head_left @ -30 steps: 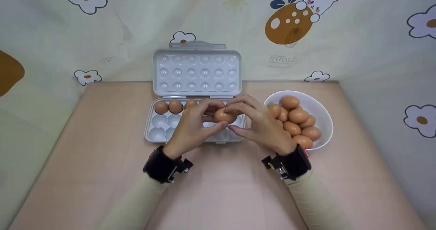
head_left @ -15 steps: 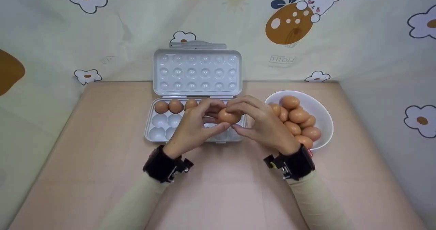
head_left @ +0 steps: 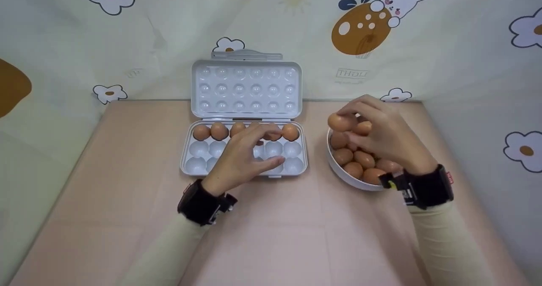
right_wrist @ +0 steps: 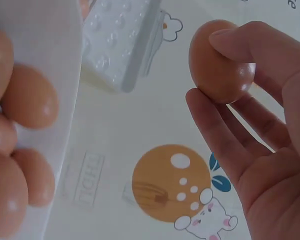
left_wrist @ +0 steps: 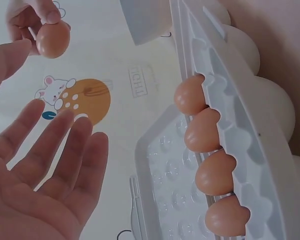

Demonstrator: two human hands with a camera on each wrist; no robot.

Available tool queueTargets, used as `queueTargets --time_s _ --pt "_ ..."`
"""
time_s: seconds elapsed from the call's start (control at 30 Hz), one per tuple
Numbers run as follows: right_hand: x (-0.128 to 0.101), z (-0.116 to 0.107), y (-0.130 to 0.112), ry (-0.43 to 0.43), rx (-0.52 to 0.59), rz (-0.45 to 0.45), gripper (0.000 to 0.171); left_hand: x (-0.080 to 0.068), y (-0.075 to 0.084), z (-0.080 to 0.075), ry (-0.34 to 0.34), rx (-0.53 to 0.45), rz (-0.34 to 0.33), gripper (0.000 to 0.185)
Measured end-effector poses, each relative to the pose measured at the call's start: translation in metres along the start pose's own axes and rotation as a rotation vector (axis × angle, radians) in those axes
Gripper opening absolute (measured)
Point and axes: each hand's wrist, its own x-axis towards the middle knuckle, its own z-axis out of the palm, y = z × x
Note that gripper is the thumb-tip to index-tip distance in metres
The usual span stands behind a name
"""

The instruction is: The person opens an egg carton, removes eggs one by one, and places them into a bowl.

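Observation:
A white egg tray (head_left: 186, 156) lies open in the head view, its back row filled with brown eggs (head_left: 219, 131). My left hand (head_left: 258, 152) hovers over the tray's middle with straight fingers and holds nothing. In the left wrist view its bare palm (left_wrist: 45, 185) faces the tray's egg row (left_wrist: 202, 131). My right hand (head_left: 353, 120) is above the white bowl (head_left: 360, 183) of eggs and pinches one brown egg (head_left: 337, 123) over the bowl's left rim. In the right wrist view that egg (right_wrist: 217, 62) sits between thumb and fingertips (right_wrist: 215, 120).
The tray's lid (head_left: 247, 87) stands upright against the patterned backdrop. Several eggs (head_left: 353, 169) remain heaped in the bowl at the table's right. The two front tray rows (head_left: 292, 165) show bare cups. Pink tabletop (head_left: 271, 235) stretches toward me.
Both hands held one egg over the tray's right end. The left hand has let go and stays there; the right hand has moved right to the bowl and holds an egg.

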Motion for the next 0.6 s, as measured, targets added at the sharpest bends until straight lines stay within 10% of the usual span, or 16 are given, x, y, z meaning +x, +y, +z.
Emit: queueTargets --time_s 0.6 --pt "0.020 -0.013 0.045 -0.487 -0.408 0.288 0.044 0.001 -0.002 -0.001 -0.017 0.027 0.005 0.043"
